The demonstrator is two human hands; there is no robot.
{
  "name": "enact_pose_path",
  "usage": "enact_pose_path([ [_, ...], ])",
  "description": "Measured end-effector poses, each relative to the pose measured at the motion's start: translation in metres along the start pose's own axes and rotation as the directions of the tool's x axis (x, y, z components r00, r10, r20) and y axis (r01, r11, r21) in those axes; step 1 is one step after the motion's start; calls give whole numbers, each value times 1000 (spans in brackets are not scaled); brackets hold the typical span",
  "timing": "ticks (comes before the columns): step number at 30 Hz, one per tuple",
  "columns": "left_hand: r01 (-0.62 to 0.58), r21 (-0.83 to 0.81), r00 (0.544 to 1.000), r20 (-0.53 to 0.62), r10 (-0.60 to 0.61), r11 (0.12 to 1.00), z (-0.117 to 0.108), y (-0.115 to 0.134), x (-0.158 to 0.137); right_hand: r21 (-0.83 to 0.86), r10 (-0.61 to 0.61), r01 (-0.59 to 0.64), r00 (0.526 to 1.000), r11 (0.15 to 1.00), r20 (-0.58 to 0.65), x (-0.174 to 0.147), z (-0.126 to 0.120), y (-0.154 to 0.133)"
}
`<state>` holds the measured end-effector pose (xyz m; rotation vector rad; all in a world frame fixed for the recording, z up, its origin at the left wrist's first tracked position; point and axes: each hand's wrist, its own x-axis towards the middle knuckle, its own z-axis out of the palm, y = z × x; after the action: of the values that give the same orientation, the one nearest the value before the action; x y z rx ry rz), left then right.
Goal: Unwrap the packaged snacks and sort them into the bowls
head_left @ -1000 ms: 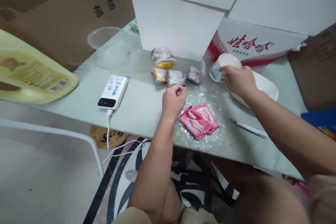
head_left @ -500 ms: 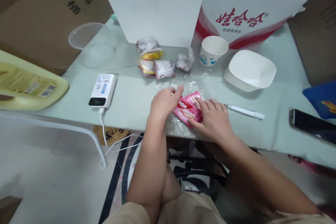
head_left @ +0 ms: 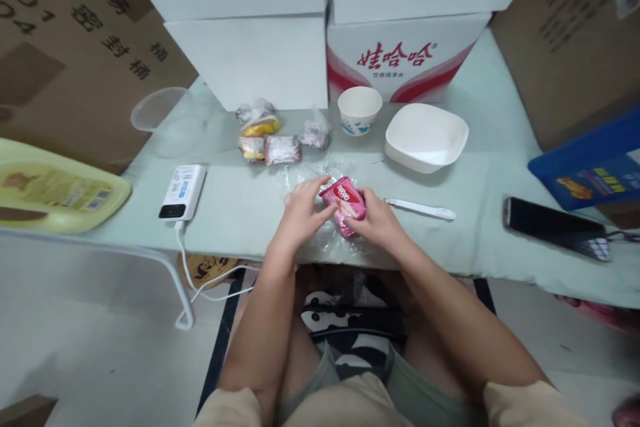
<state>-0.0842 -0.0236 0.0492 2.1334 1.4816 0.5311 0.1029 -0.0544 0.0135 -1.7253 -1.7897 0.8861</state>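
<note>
Between my two hands are pink wafer packets (head_left: pixel 344 199) with a red label, apparently two, one overlapping the other. My left hand (head_left: pixel 302 215) curves round their left side, its thumb against the lower edge. On the right side, my right hand (head_left: pixel 381 219) grips them, thumb in front and fingers behind. Crinkled clear plastic film (head_left: pixel 325 240) lies spread under the packets and hands. A white-handled utility knife (head_left: pixel 423 209) rests just right of my right hand. Beyond my hands sit several small film-wrapped snack packets (head_left: pixel 283 149) in a group.
A paper cup (head_left: pixel 360 110) and a white bowl (head_left: pixel 426 137) stand before white cartons (head_left: pixel 400 67). At left are a power bank (head_left: pixel 183 193) with a cable, a clear plastic tub (head_left: pixel 173 123) and a yellow bottle (head_left: pixel 60 187). A phone (head_left: pixel 555 227) lies right, near a blue package (head_left: pixel 595 167).
The camera view has shifted right. My hands have closed in on the pink packets, which are now gathered upright-turned and more overlapped between them; before, they lay flatter under my spread fingers.
</note>
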Motion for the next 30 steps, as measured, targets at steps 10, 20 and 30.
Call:
enact_pose_path([
  [10,222,246,958,123,-257,944,8,-24,-4,-247,-265,216,946,945,-186,-5,-33,4],
  [20,308,249,933,107,-342,918,10,-11,3,-121,-258,232,920,965,-294,-8,-58,38],
  [30,264,213,937,174,-302,941,11,-8,4,-453,-186,79,963,888,-197,1,-45,21],
])
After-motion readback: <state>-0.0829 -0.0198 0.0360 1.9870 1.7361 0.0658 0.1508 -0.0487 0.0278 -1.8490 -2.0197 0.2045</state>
